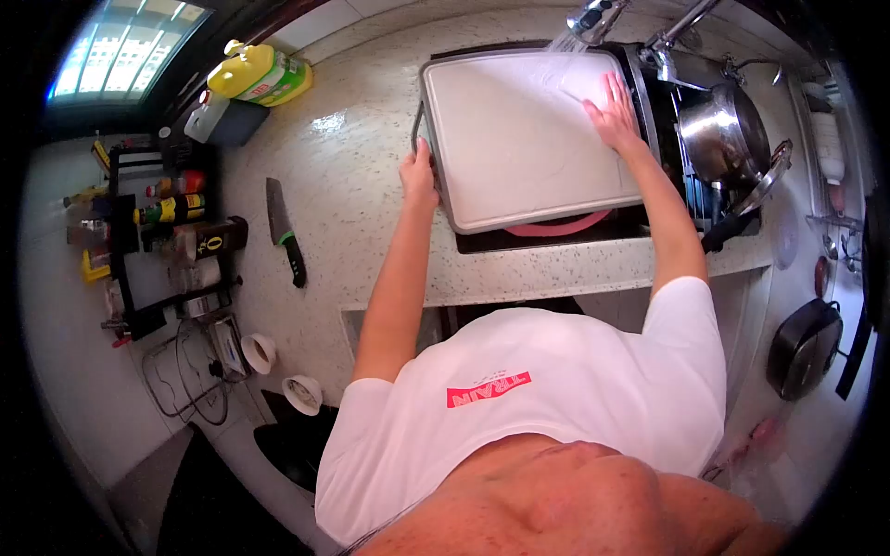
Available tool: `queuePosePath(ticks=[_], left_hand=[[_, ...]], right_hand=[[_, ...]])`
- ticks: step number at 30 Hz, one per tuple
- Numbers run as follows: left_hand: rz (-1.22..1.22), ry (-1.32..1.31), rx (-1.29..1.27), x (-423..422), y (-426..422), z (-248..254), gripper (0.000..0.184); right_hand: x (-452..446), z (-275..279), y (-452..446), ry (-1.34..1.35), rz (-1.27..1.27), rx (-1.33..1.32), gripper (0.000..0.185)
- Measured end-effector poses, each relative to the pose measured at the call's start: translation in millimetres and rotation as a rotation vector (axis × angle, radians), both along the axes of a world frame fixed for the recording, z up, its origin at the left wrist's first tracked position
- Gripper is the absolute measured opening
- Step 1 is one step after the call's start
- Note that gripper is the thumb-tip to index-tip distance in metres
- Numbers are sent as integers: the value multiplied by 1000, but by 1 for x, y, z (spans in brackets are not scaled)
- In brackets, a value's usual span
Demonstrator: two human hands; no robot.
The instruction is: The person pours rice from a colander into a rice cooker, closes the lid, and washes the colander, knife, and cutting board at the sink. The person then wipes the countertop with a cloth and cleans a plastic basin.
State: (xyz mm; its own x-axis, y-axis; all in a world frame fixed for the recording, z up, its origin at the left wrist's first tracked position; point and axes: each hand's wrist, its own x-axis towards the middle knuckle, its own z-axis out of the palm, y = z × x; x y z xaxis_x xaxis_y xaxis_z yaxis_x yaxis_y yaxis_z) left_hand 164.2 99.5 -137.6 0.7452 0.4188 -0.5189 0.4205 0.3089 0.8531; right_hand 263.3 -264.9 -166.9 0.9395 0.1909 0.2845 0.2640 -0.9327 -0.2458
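Note:
A large pale cutting board with a grey rim lies over the sink, under water running from the faucet. At its left edge, my left hand is closed around the board's grey handle. My right hand rests flat on the wet upper right of the board, fingers stretched out. Part of a pink basin shows beneath the board's near edge; the rest of it is hidden.
Left on the counter lies a knife with a black and green handle. A yellow jug stands at the back left. To the right are a steel pot and a black pan. A rack with bottles is at far left.

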Motion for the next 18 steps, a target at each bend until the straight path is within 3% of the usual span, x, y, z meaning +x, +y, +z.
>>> queuePosePath(ticks=[2,4,6,10,12,16,18], left_hand=[[-6,-27,24,0,-2,5,31],[19,-34,-30,-1,-5,10,31],[28,-37,-55,-1,-5,11,31],[44,4,-47,2,5,-6,30],[51,-28,-78,4,14,-21,30],[85,-69,-159,3,3,-6,30],[56,25,-43,3,5,-8,31]], right_hand=[[29,-2,19,17,-35,39,71],[45,-3,67,105,-65,-139,74],[39,17,119,139,0,56,75],[-13,31,200,-11,374,166,70],[-65,48,224,-57,418,114,63],[-138,58,178,97,593,271,67],[-149,58,131,222,574,179,70]])
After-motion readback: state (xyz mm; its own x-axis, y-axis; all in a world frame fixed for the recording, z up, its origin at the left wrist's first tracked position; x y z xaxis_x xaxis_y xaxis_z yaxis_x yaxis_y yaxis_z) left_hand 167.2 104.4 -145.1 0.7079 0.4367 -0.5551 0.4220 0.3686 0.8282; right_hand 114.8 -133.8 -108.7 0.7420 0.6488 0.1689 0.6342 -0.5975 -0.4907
